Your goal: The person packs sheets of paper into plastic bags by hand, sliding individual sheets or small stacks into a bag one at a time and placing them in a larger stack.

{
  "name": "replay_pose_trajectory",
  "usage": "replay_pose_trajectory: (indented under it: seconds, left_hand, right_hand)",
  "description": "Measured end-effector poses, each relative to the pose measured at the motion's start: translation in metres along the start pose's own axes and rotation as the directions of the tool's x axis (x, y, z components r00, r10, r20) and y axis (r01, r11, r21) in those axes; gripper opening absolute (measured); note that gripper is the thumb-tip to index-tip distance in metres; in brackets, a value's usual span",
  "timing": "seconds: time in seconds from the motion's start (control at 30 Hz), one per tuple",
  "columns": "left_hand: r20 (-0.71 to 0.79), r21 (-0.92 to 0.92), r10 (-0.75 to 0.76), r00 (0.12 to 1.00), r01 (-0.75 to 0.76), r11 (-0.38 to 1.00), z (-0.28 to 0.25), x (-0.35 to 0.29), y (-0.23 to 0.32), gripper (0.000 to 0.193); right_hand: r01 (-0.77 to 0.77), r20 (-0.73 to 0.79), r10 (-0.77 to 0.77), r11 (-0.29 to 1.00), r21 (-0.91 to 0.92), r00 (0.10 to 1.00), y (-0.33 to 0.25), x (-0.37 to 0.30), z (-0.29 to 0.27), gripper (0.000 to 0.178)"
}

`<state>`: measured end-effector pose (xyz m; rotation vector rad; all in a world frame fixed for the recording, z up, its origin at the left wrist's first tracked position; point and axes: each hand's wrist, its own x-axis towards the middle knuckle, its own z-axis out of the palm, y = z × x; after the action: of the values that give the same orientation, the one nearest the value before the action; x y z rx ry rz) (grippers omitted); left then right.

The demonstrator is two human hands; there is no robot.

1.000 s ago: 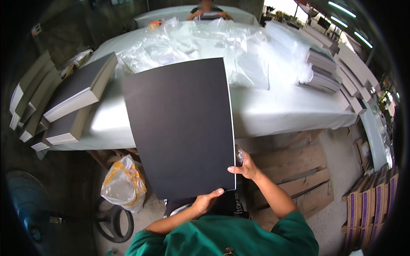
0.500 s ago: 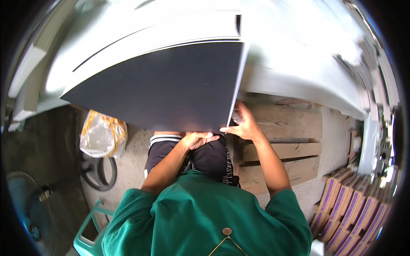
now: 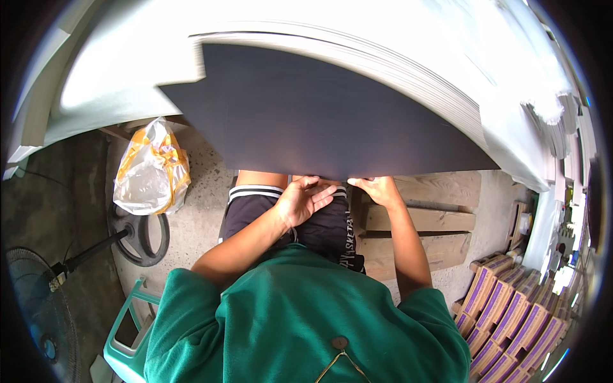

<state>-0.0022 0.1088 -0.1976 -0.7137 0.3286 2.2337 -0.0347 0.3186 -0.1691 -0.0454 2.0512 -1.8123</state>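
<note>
A large flat black sheet [image 3: 325, 118] reaches from the white-covered table to above my lap, its near edge just over my knees. My left hand [image 3: 301, 203] is palm up at that edge, fingers stretched and apart, thumb tip close to the sheet; whether it touches, I cannot tell. To its right, my right hand [image 3: 378, 190] grips the same near edge, thumb showing and the other fingers partly hidden by the sheet. Behind the black surface rises a stack of sheets [image 3: 396, 67] with pale, layered edges.
A clear plastic bag with yellow tape [image 3: 153, 172] is at the left, above a black wheel-like base [image 3: 143, 239]. A fan [image 3: 45, 319] and a green stool [image 3: 131, 329] stand lower left. Wooden pallet slats [image 3: 415, 223] lie at right, with stacked brown cartons [image 3: 511, 313] beyond.
The black sheet now extends much farther right, and the layered stack edge shows behind it. My left hand's fingers have spread; my right hand has moved from the sheet's right corner to its near edge.
</note>
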Motion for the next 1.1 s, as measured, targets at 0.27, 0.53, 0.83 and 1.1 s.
replay_pose_trajectory:
  seconds: [0.27, 0.53, 0.83, 1.1]
  left_hand:
    - [0.224, 0.913, 0.944, 0.243, -0.391, -0.116, -0.048, -0.100, 0.078, 0.078]
    - [0.392, 0.733, 0.832, 0.393, -0.680, -0.024, 0.002, -0.061, 0.101, 0.062]
    - [0.457, 0.692, 0.831, 0.318, -0.714, -0.107, -0.005, -0.062, 0.095, 0.070]
    - [0.318, 0.816, 0.730, 0.604, -0.567, 0.113, -0.083, -0.045, 0.086, 0.088]
  right_hand:
    - [0.116, 0.009, -0.116, 0.993, 0.023, 0.993, 0.006, 0.012, -0.006, 0.036]
    - [0.211, -0.026, -0.226, 0.940, -0.268, 0.974, 0.007, 0.020, 0.009, 0.042]
    - [0.267, -0.127, -0.296, 0.942, -0.200, 0.947, -0.003, -0.007, 0.016, 0.046]
    - [0.213, 0.035, -0.213, 0.930, -0.300, 0.976, -0.008, -0.002, 0.000, 0.060]
